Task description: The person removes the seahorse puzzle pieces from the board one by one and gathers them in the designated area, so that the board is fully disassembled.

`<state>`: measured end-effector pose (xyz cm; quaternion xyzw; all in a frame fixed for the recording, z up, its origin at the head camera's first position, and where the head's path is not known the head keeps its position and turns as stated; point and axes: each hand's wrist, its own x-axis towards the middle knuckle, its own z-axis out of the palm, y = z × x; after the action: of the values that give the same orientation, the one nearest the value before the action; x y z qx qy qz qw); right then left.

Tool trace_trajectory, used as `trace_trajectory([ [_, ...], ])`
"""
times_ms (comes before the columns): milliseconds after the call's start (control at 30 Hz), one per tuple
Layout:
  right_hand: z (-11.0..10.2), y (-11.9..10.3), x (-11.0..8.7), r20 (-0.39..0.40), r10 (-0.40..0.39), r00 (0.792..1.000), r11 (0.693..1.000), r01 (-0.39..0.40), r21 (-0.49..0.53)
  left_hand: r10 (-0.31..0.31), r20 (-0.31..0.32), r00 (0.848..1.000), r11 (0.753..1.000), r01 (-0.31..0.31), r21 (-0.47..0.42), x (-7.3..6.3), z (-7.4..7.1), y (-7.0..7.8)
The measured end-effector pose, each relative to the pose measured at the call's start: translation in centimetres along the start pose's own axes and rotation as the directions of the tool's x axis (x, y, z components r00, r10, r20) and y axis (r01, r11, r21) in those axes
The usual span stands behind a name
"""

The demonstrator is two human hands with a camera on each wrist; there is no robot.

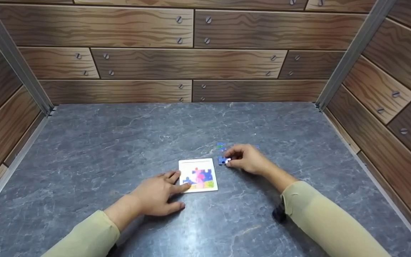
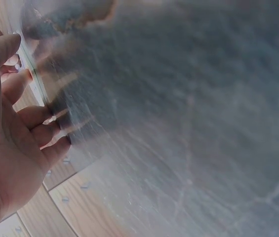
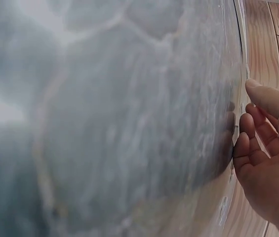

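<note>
A small square puzzle board (image 1: pixel 197 162) with a white border lies on the grey marbled tabletop, part of its picture filled with pink, blue and yellow pieces. My left hand (image 1: pixel 157 194) rests at its left side, fingers spread, with fingertips on the board's edge and lower left corner. Just right of the board, my right hand (image 1: pixel 249 159) pinches a blue and white puzzle piece (image 1: pixel 222 160) between thumb and index finger, low over the table. In the right wrist view the right hand (image 3: pixel 270 143) has its fingers bent at the tabletop, and the piece is hidden.
Behind the pinched piece lies a loose blue and green piece (image 1: pixel 221 145). Another blue piece (image 1: pixel 257 146) shows partly behind the right hand. Wood-patterned walls (image 1: pixel 191 64) and metal corner posts (image 1: pixel 351 53) enclose the table at the back and sides.
</note>
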<state>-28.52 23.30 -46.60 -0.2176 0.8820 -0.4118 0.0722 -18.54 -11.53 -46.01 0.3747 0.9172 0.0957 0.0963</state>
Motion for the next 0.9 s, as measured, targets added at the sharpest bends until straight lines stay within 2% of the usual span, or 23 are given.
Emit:
trace_trajectory([
  [300, 0.11, 0.05, 0.08, 0.006, 0.009, 1.0, 1.0, -0.009, 0.013, -0.002, 0.007, 1.0, 1.0, 0.002, 0.001, 0.0, 0.0, 0.0],
  [900, 0.35, 0.41, 0.32, -0.007, -0.015, 1.0, 0.999, 0.015, -0.041, -0.003, 0.004, 1.0, 1.0, 0.003, -0.01, 0.0, 0.09, -0.07],
])
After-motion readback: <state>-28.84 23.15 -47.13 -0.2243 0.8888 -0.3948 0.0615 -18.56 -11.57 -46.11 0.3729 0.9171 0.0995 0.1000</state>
